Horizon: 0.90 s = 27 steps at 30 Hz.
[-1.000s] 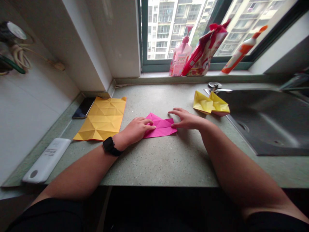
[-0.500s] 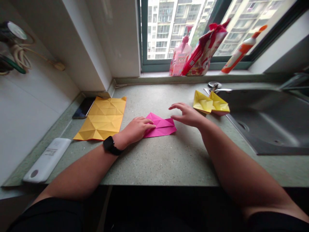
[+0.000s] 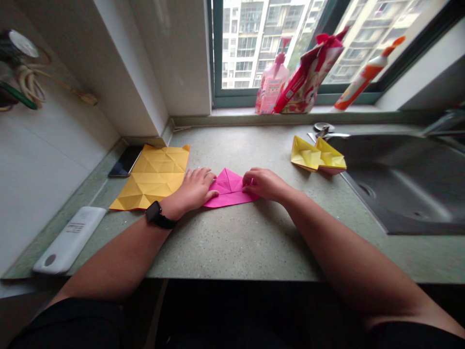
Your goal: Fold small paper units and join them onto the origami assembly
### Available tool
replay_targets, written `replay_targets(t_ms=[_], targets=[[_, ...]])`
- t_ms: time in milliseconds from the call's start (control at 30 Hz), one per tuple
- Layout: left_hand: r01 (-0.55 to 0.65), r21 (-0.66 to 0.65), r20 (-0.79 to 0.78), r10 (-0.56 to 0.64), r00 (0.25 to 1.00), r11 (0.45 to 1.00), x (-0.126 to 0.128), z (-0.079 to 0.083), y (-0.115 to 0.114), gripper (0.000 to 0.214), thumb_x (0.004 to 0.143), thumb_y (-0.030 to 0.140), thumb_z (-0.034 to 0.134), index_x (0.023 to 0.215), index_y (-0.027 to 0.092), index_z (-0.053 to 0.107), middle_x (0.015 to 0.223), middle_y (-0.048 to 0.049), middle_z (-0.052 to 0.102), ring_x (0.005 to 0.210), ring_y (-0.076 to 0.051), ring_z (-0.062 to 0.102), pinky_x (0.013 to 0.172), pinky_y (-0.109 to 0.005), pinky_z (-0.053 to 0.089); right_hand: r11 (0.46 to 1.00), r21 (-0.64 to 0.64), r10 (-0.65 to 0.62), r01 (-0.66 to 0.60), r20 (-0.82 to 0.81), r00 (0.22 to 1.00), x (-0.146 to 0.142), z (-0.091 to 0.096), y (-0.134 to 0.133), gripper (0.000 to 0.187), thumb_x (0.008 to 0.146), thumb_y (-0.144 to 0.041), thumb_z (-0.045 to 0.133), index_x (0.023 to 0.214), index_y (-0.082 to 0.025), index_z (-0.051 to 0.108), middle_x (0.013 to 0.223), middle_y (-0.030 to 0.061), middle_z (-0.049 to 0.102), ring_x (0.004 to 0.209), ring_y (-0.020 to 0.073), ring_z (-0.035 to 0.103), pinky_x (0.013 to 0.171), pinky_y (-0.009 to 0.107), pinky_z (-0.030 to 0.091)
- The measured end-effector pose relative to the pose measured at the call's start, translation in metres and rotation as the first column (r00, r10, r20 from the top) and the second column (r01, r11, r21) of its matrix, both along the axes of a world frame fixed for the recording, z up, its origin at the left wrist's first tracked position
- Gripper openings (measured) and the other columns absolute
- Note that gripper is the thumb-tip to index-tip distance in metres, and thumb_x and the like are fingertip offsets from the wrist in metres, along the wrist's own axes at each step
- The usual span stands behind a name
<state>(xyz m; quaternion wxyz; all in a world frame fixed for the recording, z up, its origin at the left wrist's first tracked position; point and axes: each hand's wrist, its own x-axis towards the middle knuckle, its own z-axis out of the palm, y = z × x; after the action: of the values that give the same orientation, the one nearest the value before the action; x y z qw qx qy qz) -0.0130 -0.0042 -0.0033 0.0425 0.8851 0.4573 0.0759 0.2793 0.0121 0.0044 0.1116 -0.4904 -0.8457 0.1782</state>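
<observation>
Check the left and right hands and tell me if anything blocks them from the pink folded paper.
Nothing visible blocks them: the left hand and right hand already touch the pink folded paper at opposite ends. The orange-yellow creased sheet lies beyond the left hand, not between.

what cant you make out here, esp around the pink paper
Head view:
Pink origami paper: its upper left part is hidden by the left hand, its upper right part by the right hand.
White oblong device: printed text too small to read.
Coiled cable: cut off by the left edge.
</observation>
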Motion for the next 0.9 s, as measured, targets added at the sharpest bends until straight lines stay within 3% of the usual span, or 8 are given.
replay_targets(t_ms=[233, 367, 467, 633, 800, 900], targets=[[-0.011, -0.103, -0.097, 0.001, 0.995, 0.995, -0.032, 0.019, 0.01, 0.049, 0.095, 0.042, 0.078, 0.136, 0.02, 0.063, 0.146, -0.0177, 0.061, 0.137, -0.038, 0.056, 0.118, -0.055, 0.044, 1.0, -0.017, 0.013, -0.014, -0.03, 0.999, 0.001, 0.0, 0.0, 0.005, 0.092, -0.021, 0.076, 0.094, -0.024, 0.078, 0.101, 0.0059, 0.075, 0.083, 0.0185, 0.067, 0.079, 0.032, 0.052], [-0.054, -0.145, 0.041, 0.06, 0.997, 0.988, -0.033, 0.029, 0.016, 0.045, 0.104, 0.048, 0.064, 0.137, 0.016, 0.063, 0.141, -0.0168, 0.066, 0.133, -0.033, 0.061, 0.116, -0.048, 0.049, 1.0, -0.028, 0.011, -0.012, -0.04, 0.999, 0.002, 0.001, 0.001, 0.009, 0.09, -0.018, 0.074, 0.093, -0.025, 0.08, 0.1, 0.0055, 0.076, 0.084, 0.0186, 0.068, 0.078, 0.031, 0.053], [-0.098, -0.109, 0.14, 0.113, 0.984, 0.989, -0.019, 0.024, 0.017, 0.046, 0.104, 0.054, 0.064, 0.129, 0.016, 0.067, 0.134, -0.0155, 0.069, 0.127, -0.032, 0.064, 0.114, -0.047, 0.051, 0.999, -0.034, 0.01, -0.012, -0.049, 0.999, 0.002, 0.001, 0.001, 0.019, 0.089, -0.011, 0.068, 0.094, -0.025, 0.081, 0.101, 0.0053, 0.077, 0.086, 0.0186, 0.069, 0.079, 0.031, 0.053], [-0.036, -0.076, 0.11, 0.044, 0.993, 0.996, -0.006, 0.009, 0.011, 0.038, 0.095, 0.046, 0.077, 0.122, 0.019, 0.07, 0.127, -0.013, 0.069, 0.119, -0.032, 0.064, 0.108, -0.049, 0.053, 1.0, -0.018, 0.005, -0.006, -0.05, 0.999, 0.008, 0.001, 0.005, 0.027, 0.09, -0.008, 0.065, 0.099, -0.026, 0.082, 0.101, 0.0056, 0.077, 0.088, 0.0196, 0.071, 0.082, 0.032, 0.056], [0.0, -0.052, 0.092, 0.005, 0.996, 0.999, -0.005, 0.009, 0.007, 0.032, 0.098, 0.042, 0.074, 0.122, 0.02, 0.071, 0.126, -0.0118, 0.069, 0.117, -0.031, 0.063, 0.107, -0.048, 0.053, 0.986, 0.117, -0.113, 0.121, -0.068, 0.991, 0.014, 0.0, 0.007, 0.02, 0.101, -0.03, 0.067, 0.114, -0.024, 0.081, 0.118, 0.0119, 0.075, 0.1, 0.0247, 0.073, 0.094, 0.041, 0.059], [0.001, -0.026, 0.086, 0.002, 0.996, 1.0, -0.003, 0.008, 0.007, 0.036, 0.099, 0.043, 0.073, 0.126, 0.019, 0.069, 0.127, -0.0124, 0.07, 0.119, -0.031, 0.063, 0.107, -0.048, 0.053, 0.99, 0.118, -0.076, 0.073, 0.014, 0.997, 0.013, -0.003, 0.007, 0.021, 0.101, -0.04, 0.071, 0.11, -0.025, 0.082, 0.122, 0.0144, 0.073, 0.11, 0.0296, 0.071, 0.102, 0.046, 0.057]])
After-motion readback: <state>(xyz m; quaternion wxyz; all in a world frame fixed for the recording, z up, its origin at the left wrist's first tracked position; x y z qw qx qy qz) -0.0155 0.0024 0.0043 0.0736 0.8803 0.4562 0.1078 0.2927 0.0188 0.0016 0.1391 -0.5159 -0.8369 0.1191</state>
